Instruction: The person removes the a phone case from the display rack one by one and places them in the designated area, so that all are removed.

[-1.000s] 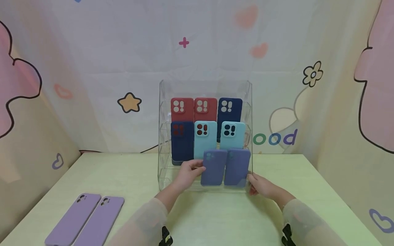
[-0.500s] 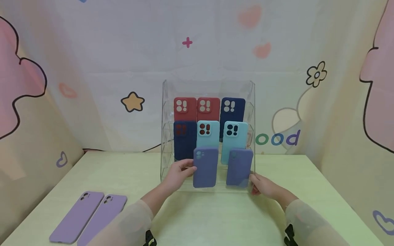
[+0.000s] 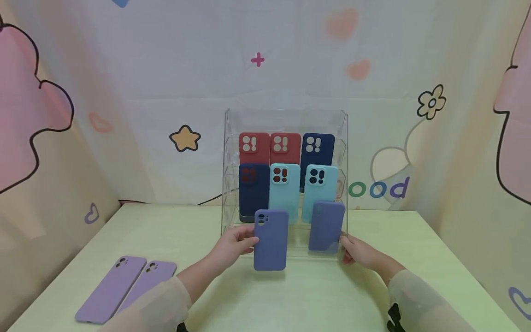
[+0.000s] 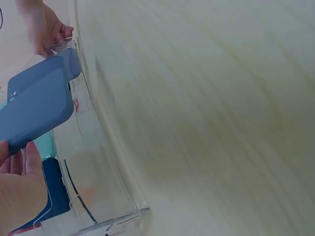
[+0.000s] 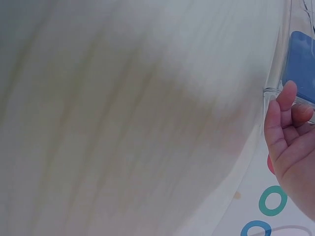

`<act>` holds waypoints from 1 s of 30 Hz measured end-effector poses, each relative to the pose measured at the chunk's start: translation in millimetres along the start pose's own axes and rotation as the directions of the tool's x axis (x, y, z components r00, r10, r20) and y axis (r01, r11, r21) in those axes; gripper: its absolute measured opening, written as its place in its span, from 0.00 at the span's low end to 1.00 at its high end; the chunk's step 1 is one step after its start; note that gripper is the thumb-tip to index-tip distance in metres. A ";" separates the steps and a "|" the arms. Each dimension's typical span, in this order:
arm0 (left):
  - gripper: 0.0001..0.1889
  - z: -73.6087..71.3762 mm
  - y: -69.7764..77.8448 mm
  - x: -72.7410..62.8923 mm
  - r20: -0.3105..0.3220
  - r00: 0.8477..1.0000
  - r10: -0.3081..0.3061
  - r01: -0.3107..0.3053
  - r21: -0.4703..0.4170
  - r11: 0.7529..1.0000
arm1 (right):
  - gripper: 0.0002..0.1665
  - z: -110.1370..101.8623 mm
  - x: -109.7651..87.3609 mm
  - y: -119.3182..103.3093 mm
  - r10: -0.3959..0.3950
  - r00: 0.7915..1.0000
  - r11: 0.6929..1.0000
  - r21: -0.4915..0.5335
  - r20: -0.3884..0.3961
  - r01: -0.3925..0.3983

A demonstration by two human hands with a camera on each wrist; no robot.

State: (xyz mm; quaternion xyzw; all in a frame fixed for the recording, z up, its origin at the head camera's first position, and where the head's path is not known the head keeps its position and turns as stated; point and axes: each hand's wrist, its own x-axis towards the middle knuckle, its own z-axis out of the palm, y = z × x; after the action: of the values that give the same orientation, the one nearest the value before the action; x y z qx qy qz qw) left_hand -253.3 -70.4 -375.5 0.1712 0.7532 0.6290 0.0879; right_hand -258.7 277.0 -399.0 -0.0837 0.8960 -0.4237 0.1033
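In the head view my left hand [image 3: 234, 247] pinches a blue-violet phone case [image 3: 271, 240] by its left edge. The case is upright, just in front of a clear tiered display rack [image 3: 298, 251]. In the left wrist view the same phone case [image 4: 42, 98] lies between thumb and fingers. My right hand [image 3: 360, 252] grips the lower right side of the rack; in the right wrist view the right hand [image 5: 293, 137] has curled fingers at the rack's corner. A second blue-violet case [image 3: 327, 227] leans in the rack's bottom tier, close to the right hand.
Higher tiers hold two red cases [image 3: 254, 147], two dark blue cases [image 3: 254, 196] and two light blue cases [image 3: 284, 196]. Two lilac cases [image 3: 111, 289] lie flat at the table's left, one partly behind my left sleeve. A patterned cloth [image 3: 290, 55] hangs behind.
My left hand has drawn the blue-violet case leftward, then toward me and lower, away from the one beside it. The right hand stays at the rack's side. The head view has shifted slightly.
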 end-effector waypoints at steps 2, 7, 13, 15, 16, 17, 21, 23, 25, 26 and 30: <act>0.16 -1.1 0.6 -3.4 0.004 1.000 -0.001 0.001 -0.004 1.000 | 0.22 0.1 0.1 0.7 -0.002 1.000 1.000 0.001 0.000 0.002; 0.17 -4.0 2.3 -13.9 0.014 1.000 -0.008 0.009 -0.027 1.000 | 0.21 0.2 -0.1 2.4 0.001 1.000 1.000 -0.001 0.003 -0.001; 0.19 -10.1 2.8 -27.2 0.022 0.999 -0.050 0.050 -0.031 0.998 | 0.22 -1.2 0.2 1.8 0.001 1.000 1.000 -0.012 0.001 -0.001; 0.19 -12.4 2.5 -31.7 0.023 0.998 -0.054 0.055 -0.031 0.998 | 0.22 -2.0 -0.4 1.8 -0.003 1.000 1.000 -0.011 0.004 0.003; 0.19 -13.9 2.2 -33.7 0.024 0.998 -0.053 0.054 -0.032 0.998 | 0.21 -2.4 -1.0 1.8 -0.002 1.000 1.000 -0.009 0.005 0.002; 0.20 -15.4 1.8 -35.4 0.026 0.998 -0.052 0.053 -0.034 0.998 | 0.21 -2.8 -1.6 1.9 0.000 1.000 1.000 -0.007 0.006 0.000; 0.21 -23.1 -0.7 -41.7 0.042 0.998 -0.045 0.047 -0.036 0.998 | 0.20 -4.3 -4.3 2.1 0.019 1.000 1.000 0.001 0.002 -0.019; 0.21 -28.5 -2.3 -45.6 0.045 0.998 -0.049 0.051 -0.035 0.998 | 0.20 -4.5 -4.0 2.4 0.015 1.000 1.000 -0.001 0.007 -0.015; 0.22 -34.8 -3.9 -50.7 0.040 0.998 -0.054 0.055 -0.039 0.998 | 0.21 -3.9 -2.8 2.4 0.005 1.000 1.000 -0.003 0.015 -0.005; 0.22 -38.0 -4.5 -53.6 0.036 0.998 -0.057 0.058 -0.042 0.997 | 0.21 -3.5 -2.1 2.2 0.001 1.000 1.000 -0.001 0.016 -0.001; 0.22 -50.7 -5.9 -65.5 0.025 0.998 -0.065 0.066 -0.050 0.997 | 0.21 -0.6 0.6 1.9 -0.001 1.000 1.000 -0.001 0.017 0.001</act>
State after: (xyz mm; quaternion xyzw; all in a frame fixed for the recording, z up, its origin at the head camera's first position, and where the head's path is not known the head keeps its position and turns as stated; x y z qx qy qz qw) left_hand -211.2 -142.0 -377.0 0.1516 0.7411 0.6427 0.1216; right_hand -259.5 278.5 -400.2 -0.0879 0.8951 -0.4228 0.1107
